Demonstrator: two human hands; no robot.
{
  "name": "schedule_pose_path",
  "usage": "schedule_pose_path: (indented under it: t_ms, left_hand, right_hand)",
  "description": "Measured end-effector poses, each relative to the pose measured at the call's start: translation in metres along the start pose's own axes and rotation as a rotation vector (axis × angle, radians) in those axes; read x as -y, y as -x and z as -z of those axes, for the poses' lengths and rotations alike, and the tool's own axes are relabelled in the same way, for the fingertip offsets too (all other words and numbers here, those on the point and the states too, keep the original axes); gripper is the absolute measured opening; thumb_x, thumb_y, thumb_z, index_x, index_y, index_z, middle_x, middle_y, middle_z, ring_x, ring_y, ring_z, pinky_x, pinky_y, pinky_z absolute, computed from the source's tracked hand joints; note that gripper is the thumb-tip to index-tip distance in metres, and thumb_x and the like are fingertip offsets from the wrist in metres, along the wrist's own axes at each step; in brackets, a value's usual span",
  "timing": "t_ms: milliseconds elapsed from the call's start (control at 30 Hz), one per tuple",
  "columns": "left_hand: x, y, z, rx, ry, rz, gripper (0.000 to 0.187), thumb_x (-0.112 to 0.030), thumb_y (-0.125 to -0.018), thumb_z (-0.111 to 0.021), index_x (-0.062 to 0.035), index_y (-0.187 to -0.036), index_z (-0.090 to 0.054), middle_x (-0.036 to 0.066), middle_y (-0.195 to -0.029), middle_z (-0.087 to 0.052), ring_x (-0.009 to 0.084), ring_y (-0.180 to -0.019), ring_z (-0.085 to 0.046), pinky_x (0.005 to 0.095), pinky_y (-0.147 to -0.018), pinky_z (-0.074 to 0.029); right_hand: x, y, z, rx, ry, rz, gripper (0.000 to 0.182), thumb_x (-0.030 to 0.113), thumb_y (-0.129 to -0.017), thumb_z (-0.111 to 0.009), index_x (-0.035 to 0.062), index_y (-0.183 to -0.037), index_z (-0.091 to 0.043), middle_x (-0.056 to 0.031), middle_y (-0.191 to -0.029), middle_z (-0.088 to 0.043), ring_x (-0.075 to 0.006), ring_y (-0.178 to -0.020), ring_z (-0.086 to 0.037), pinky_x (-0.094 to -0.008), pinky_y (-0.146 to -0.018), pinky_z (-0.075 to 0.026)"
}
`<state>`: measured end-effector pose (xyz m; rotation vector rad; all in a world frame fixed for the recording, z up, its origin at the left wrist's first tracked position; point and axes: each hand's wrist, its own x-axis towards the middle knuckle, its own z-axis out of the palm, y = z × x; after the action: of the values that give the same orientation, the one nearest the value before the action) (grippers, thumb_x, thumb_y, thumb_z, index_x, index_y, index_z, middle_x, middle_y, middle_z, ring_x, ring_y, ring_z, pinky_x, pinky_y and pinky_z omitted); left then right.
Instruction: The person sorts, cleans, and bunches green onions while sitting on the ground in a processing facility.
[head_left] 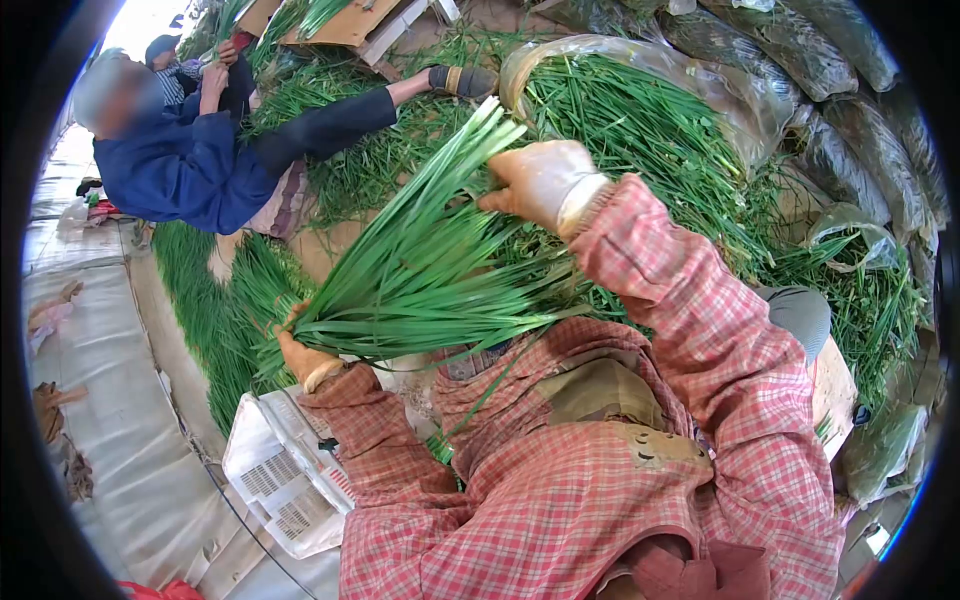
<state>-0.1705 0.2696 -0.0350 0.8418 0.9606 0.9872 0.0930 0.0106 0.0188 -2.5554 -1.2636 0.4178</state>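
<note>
My left hand (303, 352) is closed around the green leaf end of a large bunch of garlic chives (410, 270). The blades fan out up and to the right, with pale stem ends at the top. At the bunch's upper right edge is my right hand (540, 185), in a thin whitish glove. Its fingers are bent together, with some chive blades at the fingertips; the exact grip is partly hidden. Beyond that hand, a heap of garlic chives (640, 120) lies in an opened clear plastic bag (600, 46).
A co-worker (190, 170) in dark blue sits at upper left, one leg stretched toward the bag. A white plastic crate (285, 480) stands by my left forearm. More chives (195, 300) lie at left. Filled plastic bags (780, 50) are stacked at upper right.
</note>
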Motion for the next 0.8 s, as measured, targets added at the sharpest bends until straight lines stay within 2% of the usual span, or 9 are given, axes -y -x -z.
schedule_pose_path:
  t_ms: [200,267,367,500,600,633,667,700,800]
  left_hand:
    - [0.015,0.007,-0.014,0.070,0.051,0.026,0.039,-0.036,-0.092,-0.033,-0.0013,-0.091,-0.050,0.013,-0.096,-0.057,0.0267,-0.092,-0.054,0.0409,-0.086,-0.043]
    - [0.022,0.006,-0.011,0.135,-0.176,-0.059,0.040,-0.036,-0.091,-0.034,0.0001,-0.092,-0.051,0.013,-0.098,-0.057,0.0267,-0.092,-0.054,0.0420,-0.086,-0.043]
    - [0.026,0.002,-0.006,0.120,-0.010,0.141,0.045,-0.040,-0.091,-0.034,-0.0003,-0.089,-0.054,0.016,-0.096,-0.058,0.0290,-0.091,-0.055,0.0433,-0.084,-0.044]
    - [0.040,-0.017,0.027,0.060,-0.120,0.119,0.043,-0.039,-0.091,-0.034,-0.0016,-0.088,-0.056,0.017,-0.096,-0.060,0.0313,-0.089,-0.056,0.0457,-0.081,-0.045]
    - [0.041,0.003,0.022,0.063,-0.542,-0.014,0.029,-0.027,-0.087,-0.044,-0.0006,-0.092,-0.055,0.019,-0.098,-0.059,0.0310,-0.090,-0.056,0.0440,-0.081,-0.046]
    - [0.039,-0.010,0.035,0.139,-0.156,0.221,0.021,-0.011,-0.080,-0.049,-0.0005,-0.097,-0.054,0.022,-0.099,-0.059,0.0305,-0.090,-0.057,0.0430,-0.079,-0.048]
    - [0.045,-0.007,0.039,0.102,-0.378,0.002,0.021,-0.004,-0.078,-0.049,-0.0016,-0.098,-0.055,0.023,-0.098,-0.058,0.0308,-0.089,-0.058,0.0423,-0.078,-0.049]
    - [0.050,-0.019,0.054,0.239,-0.515,-0.130,0.021,-0.003,-0.076,-0.049,-0.0025,-0.096,-0.057,0.022,-0.098,-0.059,0.0312,-0.087,-0.058,0.0424,-0.079,-0.049]
    - [0.022,0.001,0.021,0.141,-0.068,0.150,0.025,-0.025,-0.080,-0.048,-0.0071,-0.093,-0.058,0.018,-0.098,-0.060,0.0337,-0.086,-0.058,0.0482,-0.077,-0.048]
  right_hand:
    - [-0.037,0.045,-0.021,-0.375,-0.216,0.289,0.018,0.028,-0.077,-0.062,0.0111,-0.084,-0.060,-0.0081,-0.071,-0.057,-0.0275,-0.065,-0.057,-0.0353,-0.056,-0.045]
    - [-0.059,0.072,-0.018,-0.401,-0.295,0.209,0.022,0.030,-0.078,-0.059,0.0102,-0.087,-0.061,-0.0101,-0.076,-0.059,-0.0291,-0.071,-0.057,-0.0355,-0.061,-0.046]
    - [-0.109,0.129,-0.007,-0.390,-0.549,-0.228,0.016,0.017,-0.078,-0.062,0.0018,-0.083,-0.063,-0.0057,-0.065,-0.057,-0.0108,-0.058,-0.050,-0.0258,-0.055,-0.042]
    - [-0.165,0.197,-0.018,-0.305,-0.663,-0.469,0.019,0.017,-0.080,-0.060,-0.0014,-0.084,-0.062,-0.0040,-0.069,-0.061,-0.0102,-0.065,-0.055,-0.0241,-0.061,-0.044]
    - [-0.200,0.237,-0.029,-0.399,-1.002,-0.749,0.017,0.018,-0.083,-0.056,0.0020,-0.082,-0.062,0.0008,-0.062,-0.056,-0.0034,-0.046,-0.040,-0.0190,-0.042,-0.030]
    - [-0.208,0.246,-0.032,-0.392,-1.059,-0.729,0.019,0.022,-0.085,-0.055,0.0042,-0.081,-0.061,0.0046,-0.056,-0.049,-0.0012,-0.041,-0.030,-0.0184,-0.038,-0.020]
    - [-0.215,0.251,-0.033,-0.398,-1.119,-0.754,0.021,0.024,-0.085,-0.055,0.0038,-0.081,-0.061,0.0062,-0.054,-0.043,-0.0019,-0.040,-0.030,-0.0190,-0.038,-0.022]
    - [-0.218,0.252,-0.034,-0.491,-1.243,-0.745,0.020,0.023,-0.085,-0.055,0.0040,-0.082,-0.061,0.0054,-0.056,-0.047,-0.0021,-0.041,-0.031,-0.0186,-0.038,-0.022]
    - [-0.186,0.220,-0.016,-0.731,-1.426,-0.665,0.018,0.021,-0.084,-0.056,0.0037,-0.086,-0.060,0.0014,-0.065,-0.058,-0.0024,-0.046,-0.036,-0.0173,-0.041,-0.025]
